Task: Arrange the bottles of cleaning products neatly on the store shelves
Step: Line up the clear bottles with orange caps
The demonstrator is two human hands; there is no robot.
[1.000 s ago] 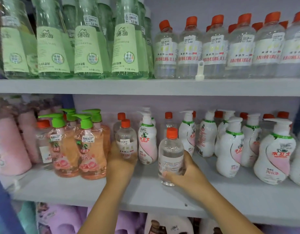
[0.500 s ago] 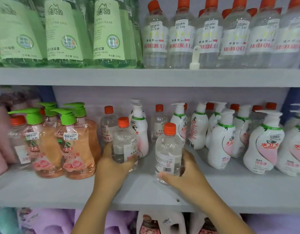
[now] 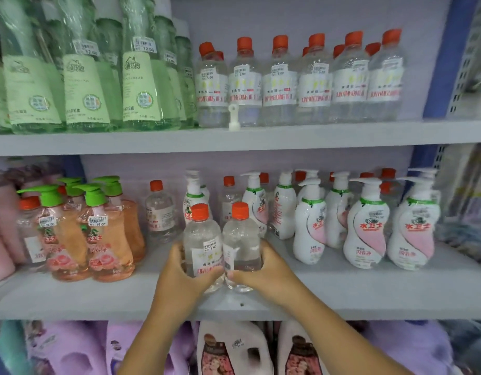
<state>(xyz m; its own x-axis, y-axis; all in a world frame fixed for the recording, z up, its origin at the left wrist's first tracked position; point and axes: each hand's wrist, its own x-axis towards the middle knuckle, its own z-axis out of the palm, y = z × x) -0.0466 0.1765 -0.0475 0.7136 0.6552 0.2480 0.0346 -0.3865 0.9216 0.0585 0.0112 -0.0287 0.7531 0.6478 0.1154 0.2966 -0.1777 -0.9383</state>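
Two clear, orange-capped bottles [image 3: 220,239], upright

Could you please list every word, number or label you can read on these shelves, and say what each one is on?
"12.00": price sticker on a tall green bottle, top shelf.
"5.00": sticker on a clear red-capped bottle, top shelf.
"19.00": sticker on an orange pump bottle, middle shelf.
"5.00": sticker on the clear bottle in the left hand.
Chinese brand characters on the white pump bottles: legible, red.
Everything else is too blurred.
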